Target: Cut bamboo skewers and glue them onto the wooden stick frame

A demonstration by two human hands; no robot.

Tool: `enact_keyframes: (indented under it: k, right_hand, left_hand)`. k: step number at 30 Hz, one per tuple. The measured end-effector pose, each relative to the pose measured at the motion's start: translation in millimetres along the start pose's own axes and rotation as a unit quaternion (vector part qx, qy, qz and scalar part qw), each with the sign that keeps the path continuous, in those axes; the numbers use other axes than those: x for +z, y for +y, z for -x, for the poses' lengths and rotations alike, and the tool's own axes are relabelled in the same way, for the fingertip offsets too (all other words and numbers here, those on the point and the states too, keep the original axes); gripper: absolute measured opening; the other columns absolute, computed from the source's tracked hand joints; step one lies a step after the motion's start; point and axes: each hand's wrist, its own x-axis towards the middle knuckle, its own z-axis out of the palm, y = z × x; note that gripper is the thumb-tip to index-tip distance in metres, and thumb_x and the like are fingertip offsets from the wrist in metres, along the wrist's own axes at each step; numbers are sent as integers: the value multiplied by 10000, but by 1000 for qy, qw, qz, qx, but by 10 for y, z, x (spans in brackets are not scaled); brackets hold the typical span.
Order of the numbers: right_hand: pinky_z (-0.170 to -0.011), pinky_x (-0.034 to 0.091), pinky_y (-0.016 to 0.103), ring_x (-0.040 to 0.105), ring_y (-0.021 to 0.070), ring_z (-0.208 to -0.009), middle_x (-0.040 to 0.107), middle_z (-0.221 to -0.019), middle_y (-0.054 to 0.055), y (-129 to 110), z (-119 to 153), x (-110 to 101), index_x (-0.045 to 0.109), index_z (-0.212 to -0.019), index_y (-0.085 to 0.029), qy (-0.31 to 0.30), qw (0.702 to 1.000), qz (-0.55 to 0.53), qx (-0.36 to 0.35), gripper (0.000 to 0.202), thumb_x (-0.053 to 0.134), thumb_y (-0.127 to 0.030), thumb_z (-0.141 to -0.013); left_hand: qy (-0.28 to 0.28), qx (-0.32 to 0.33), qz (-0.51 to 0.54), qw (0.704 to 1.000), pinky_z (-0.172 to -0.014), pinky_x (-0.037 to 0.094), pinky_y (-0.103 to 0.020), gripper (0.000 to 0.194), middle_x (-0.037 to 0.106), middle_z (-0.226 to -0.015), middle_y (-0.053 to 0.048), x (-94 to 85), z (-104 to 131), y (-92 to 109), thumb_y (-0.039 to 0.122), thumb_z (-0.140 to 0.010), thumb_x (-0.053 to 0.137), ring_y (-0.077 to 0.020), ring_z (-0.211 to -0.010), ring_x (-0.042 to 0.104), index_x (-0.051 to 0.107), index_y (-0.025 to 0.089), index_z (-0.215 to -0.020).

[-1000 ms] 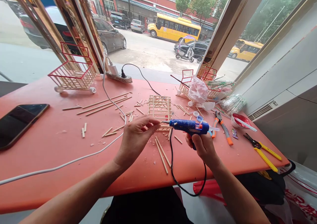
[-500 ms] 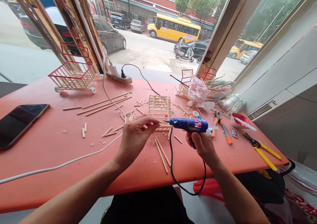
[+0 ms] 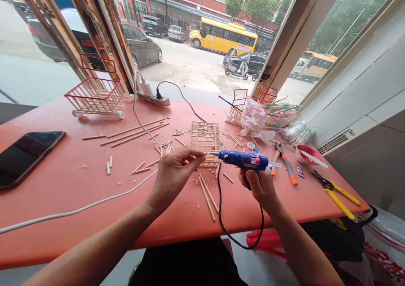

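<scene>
My right hand [image 3: 260, 184] is wrapped round the handle of a blue glue gun [image 3: 242, 159], whose nozzle points left. At the nozzle tip, my left hand [image 3: 179, 168] pinches something small, perhaps the end of a short stick; its fingers mostly hide it. Behind and below the nozzle, a small slatted wooden frame [image 3: 205, 130] lies on the orange table [image 3: 126, 218]. Two loose sticks [image 3: 207, 196] lie in front of the frame, near the gun's black cord.
Loose sticks [image 3: 136, 136] and a white cable [image 3: 104, 199] lie to the left, with a phone [image 3: 30, 157]. A small cart [image 3: 95, 98] stands at the back left. Orange pliers [image 3: 286, 163], yellow pliers [image 3: 340, 199] and a red bowl [image 3: 306, 154] are at right.
The whole view has shifted slightly. Both hands keep nearly the same pose, with the nozzle still at the left fingertips. Outside, vehicles at the right have moved.
</scene>
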Motion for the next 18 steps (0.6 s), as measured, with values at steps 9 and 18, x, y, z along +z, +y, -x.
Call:
enact_keyframes:
  k: [9,18]
  right_hand:
    - [-461,356,305,456,141,-469,517,-549,8,3,-1,-5,550,-714,-225,-2,1000,18,-5,520,400,-598,-1044]
    - [-460,345,310,446,147,-483,510,-555,9,0,1,-9,566,-727,-228,1,1000,27,-12,501,403,-575,-1050]
  left_hand:
    - [-22,13,13,1000,-526,439,-219,94,704,-671,5,2,4,-42,254,-819,731,-110,-576,595,813,208,-818]
    - [-13,-15,32,999,-497,464,-216,81,717,-647,8,11,2,0,225,-786,752,-104,-530,586,815,194,-827]
